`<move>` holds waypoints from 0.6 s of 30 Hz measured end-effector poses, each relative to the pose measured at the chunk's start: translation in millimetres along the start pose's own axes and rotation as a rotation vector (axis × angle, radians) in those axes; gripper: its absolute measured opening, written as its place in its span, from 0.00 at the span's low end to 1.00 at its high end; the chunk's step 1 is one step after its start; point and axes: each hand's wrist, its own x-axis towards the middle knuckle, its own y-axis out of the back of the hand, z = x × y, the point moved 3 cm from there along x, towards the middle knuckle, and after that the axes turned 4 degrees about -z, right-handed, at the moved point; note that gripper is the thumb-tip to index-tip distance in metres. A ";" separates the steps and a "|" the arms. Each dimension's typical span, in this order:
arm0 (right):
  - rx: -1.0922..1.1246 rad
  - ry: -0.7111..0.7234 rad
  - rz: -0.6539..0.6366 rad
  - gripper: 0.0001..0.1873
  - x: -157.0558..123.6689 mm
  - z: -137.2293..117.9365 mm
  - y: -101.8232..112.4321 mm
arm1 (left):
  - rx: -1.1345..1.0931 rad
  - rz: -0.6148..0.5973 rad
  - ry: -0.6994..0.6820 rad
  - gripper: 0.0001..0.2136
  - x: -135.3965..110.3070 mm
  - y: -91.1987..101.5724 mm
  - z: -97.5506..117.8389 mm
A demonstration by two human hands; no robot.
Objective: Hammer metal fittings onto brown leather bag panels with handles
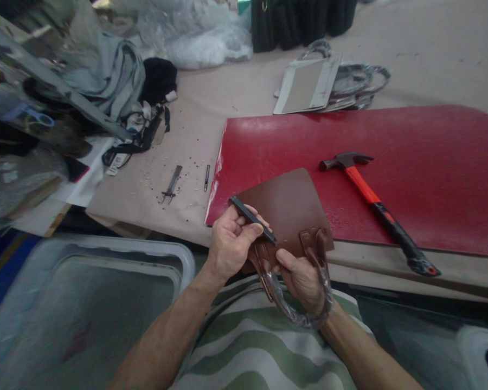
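My left hand [232, 237] is closed around a black metal punch [250, 218], its tip slanting down toward the lower edge of a brown leather bag panel [287, 200]. The fingers of that hand also lie near the panel's left side. My right hand [303, 277] pinches the panel's bottom edge, thumb on top, the other fingers hidden beneath. A brown handle [296, 317] wrapped in clear plastic loops around my right hand from two leather tabs on the panel. Part of the panel rests over the front of a red board [410, 162].
A claw hammer [370, 200] lies on the board. Left of it are a pronged tool [172, 183] and a small punch [207, 177] among scraps. Behind are stacked handled panels [309, 84]. A grey plastic bin [117, 246] stands lower left; cloth and bags clutter the far left.
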 end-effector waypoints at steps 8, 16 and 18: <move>-0.028 -0.017 -0.016 0.20 -1.0 1.1 1.5 | 0.023 0.002 -0.025 0.14 -2.6 -2.7 -0.8; -0.037 -0.012 -0.005 0.22 -0.4 0.2 -0.1 | 0.070 0.011 -0.028 0.14 -4.2 -4.5 -0.2; -0.044 -0.001 0.010 0.22 -0.7 -2.1 -0.3 | 0.106 0.021 -0.046 0.13 -5.5 -6.1 0.8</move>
